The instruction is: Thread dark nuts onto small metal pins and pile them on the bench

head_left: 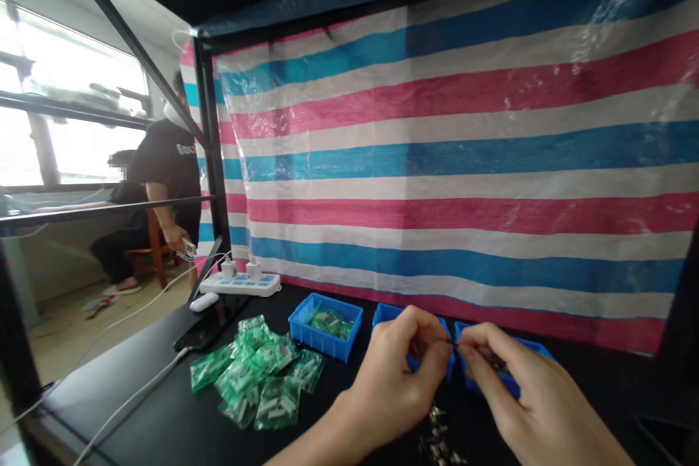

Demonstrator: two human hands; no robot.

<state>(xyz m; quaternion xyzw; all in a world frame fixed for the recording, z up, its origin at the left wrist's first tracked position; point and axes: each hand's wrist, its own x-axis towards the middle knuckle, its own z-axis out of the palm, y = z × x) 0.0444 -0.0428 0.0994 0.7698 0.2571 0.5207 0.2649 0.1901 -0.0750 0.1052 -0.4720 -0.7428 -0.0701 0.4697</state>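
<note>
My left hand [401, 364] and my right hand [518, 375] meet fingertip to fingertip above the blue bins. Both pinch a tiny dark piece [453, 343], too small to make out. Behind my left hand is the middle blue bin [385, 313], mostly covered by it. The right blue bin [538, 346] sits behind my right hand, with small parts partly showing inside. Below the hands, several small shiny metal parts [437, 437] lie loose on the black table [349, 444].
Left of my hands lies a pile of green-tinted plastic packets [254, 368]. A third blue bin [326, 338] holds similar packets. Further back are a phone [204, 331], a white earbud case [204, 302] and a power strip [240, 284] with cables. Two people are beyond the frame at left.
</note>
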